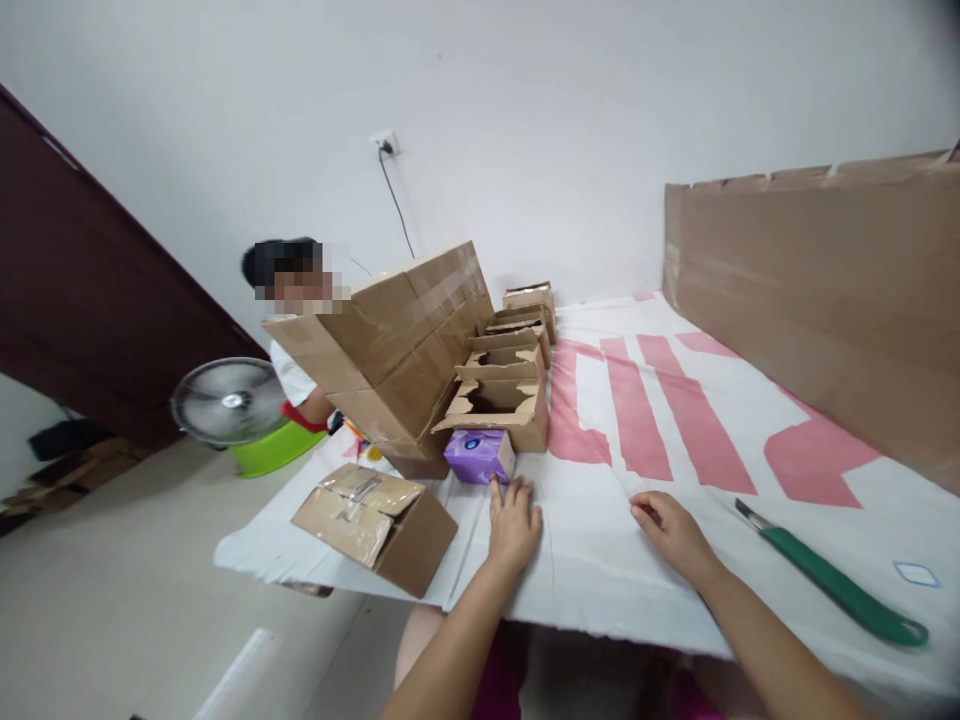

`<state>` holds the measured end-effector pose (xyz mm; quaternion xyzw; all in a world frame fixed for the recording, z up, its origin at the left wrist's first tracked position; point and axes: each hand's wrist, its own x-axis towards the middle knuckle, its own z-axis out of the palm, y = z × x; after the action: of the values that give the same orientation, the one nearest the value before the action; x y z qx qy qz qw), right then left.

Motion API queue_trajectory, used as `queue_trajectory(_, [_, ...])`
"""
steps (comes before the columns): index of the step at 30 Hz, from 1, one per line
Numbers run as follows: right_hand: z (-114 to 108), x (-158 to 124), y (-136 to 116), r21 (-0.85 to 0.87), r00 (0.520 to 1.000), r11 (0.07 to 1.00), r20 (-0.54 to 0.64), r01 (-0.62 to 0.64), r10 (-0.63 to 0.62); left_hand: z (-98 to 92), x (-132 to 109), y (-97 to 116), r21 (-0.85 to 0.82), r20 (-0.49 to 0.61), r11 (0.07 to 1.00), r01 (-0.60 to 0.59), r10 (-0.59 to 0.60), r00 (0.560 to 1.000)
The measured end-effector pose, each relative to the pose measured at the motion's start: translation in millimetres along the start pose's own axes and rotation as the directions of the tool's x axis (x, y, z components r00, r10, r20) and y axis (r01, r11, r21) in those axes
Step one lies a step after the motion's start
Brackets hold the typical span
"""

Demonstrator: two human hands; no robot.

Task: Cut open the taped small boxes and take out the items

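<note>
No legible text or labels

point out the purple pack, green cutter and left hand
Purple pack (pixel 478 459), head view: middle of its wrapper.
Green cutter (pixel 836 582), head view: middle of its handle.
Left hand (pixel 514 522), head view: back of the hand.

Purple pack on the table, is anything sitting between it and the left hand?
Nothing visible is. The left hand's fingertips are right at the near side of the purple pack. The open cardboard box stands behind the pack, and the taped carton is off to its left.
</note>
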<state>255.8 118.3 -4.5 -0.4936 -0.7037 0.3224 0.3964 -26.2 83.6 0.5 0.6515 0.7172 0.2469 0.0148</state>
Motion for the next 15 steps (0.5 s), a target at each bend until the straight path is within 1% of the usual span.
queue_trajectory(6, [-1.6, 0.1, -3.0, -0.019, 0.999, 0.999, 0.004, 0.037, -0.037, 0.0, 0.1, 3.8, -0.017, 0.012, 1.0, -0.008, 0.009, 1.0])
queue_trajectory(8, [-1.3, -0.3, -3.4, -0.022, 0.998, 0.998, -0.002, 0.061, -0.061, -4.4, -1.1, 8.0, -0.037, 0.037, 0.999, -0.032, 0.034, 0.999])
queue_trajectory(9, [-1.0, -0.9, -3.7, -0.024, 0.997, 0.997, -0.007, 0.071, -0.071, -10.0, -2.7, 10.4, -0.054, 0.063, 0.997, -0.058, 0.061, 0.996])
queue_trajectory(10, [-0.6, -1.5, -4.1, -0.027, 0.997, 0.997, -0.017, 0.077, -0.077, -18.9, -5.1, 12.3, -0.085, 0.089, 0.992, -0.094, 0.101, 0.991])
queue_trajectory(12, [0.3, -2.2, -4.9, -0.04, 0.996, 0.996, -0.035, 0.083, -0.085, -46.9, -11.2, 12.5, -0.17, 0.132, 0.969, -0.18, 0.203, 0.97])
queue_trajectory(13, [0.7, -2.0, -5.2, -0.05, 0.995, 0.995, -0.042, 0.085, -0.087, -65.3, -14.4, 9.7, -0.242, 0.097, 0.945, -0.22, 0.249, 0.964])
queue_trajectory(14, [1.1, -1.6, -5.3, -0.061, 0.995, 0.994, -0.046, 0.086, -0.089, -85.3, -17.5, 4.8, -0.277, 0.014, 0.929, -0.245, 0.258, 0.966])
queue_trajectory(15, [1.5, -0.9, -5.3, -0.074, 0.995, 0.994, -0.048, 0.086, -0.09, -105.6, -20.7, -1.9, -0.266, -0.103, 0.937, -0.227, 0.206, 0.973])
